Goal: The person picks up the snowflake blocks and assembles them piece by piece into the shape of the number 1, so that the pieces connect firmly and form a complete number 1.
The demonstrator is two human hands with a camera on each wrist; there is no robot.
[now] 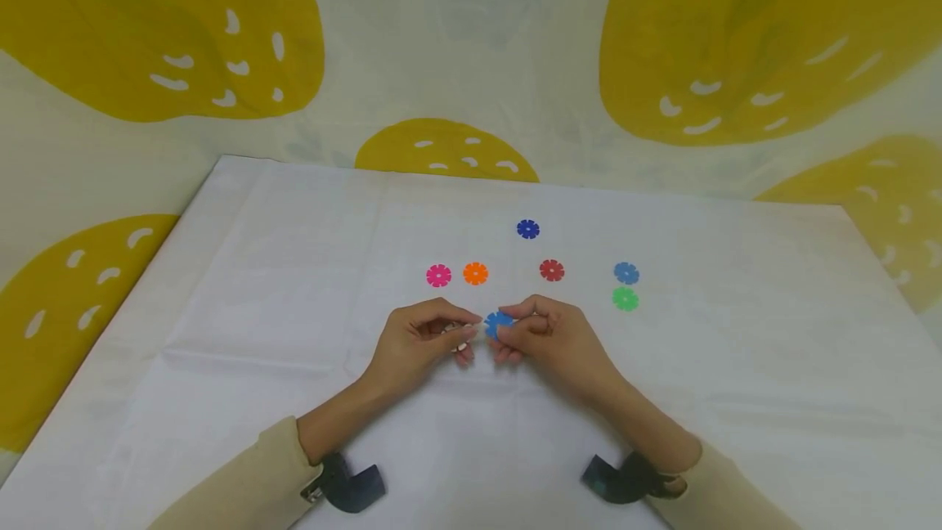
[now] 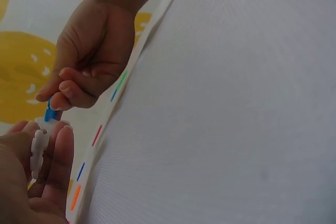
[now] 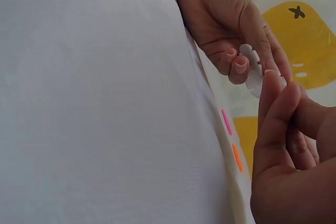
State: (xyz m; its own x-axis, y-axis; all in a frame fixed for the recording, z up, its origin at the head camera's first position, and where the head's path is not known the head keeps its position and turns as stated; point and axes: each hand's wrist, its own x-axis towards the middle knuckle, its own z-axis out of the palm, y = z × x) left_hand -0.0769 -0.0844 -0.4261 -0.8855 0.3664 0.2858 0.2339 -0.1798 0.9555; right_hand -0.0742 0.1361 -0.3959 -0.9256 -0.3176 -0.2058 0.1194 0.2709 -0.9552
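Note:
Over the middle of the table both hands meet. My left hand (image 1: pixel 412 346) pinches white notched plastic discs (image 2: pixel 38 153) between thumb and fingers; at least two white pieces show in the left wrist view, set at an angle to each other. A light blue snowflake disc (image 1: pixel 496 324) is pinched by the thumb and fingers of my right hand (image 1: pixel 562 342). Its edge meets the white piece in the left wrist view; whether their slots are locked together I cannot tell. In the right wrist view the fingers hide the blue disc, while the white discs (image 3: pixel 252 69) show.
Beyond the hands, loose snowflake discs lie flat on the white table (image 1: pixel 257 285): pink (image 1: pixel 438 276), orange (image 1: pixel 475 273), dark blue (image 1: pixel 527 229), red (image 1: pixel 552 271), blue (image 1: pixel 626 272) and green (image 1: pixel 625 298). A patterned yellow-and-white cloth (image 1: pixel 456 47) stands behind the table's far edge.

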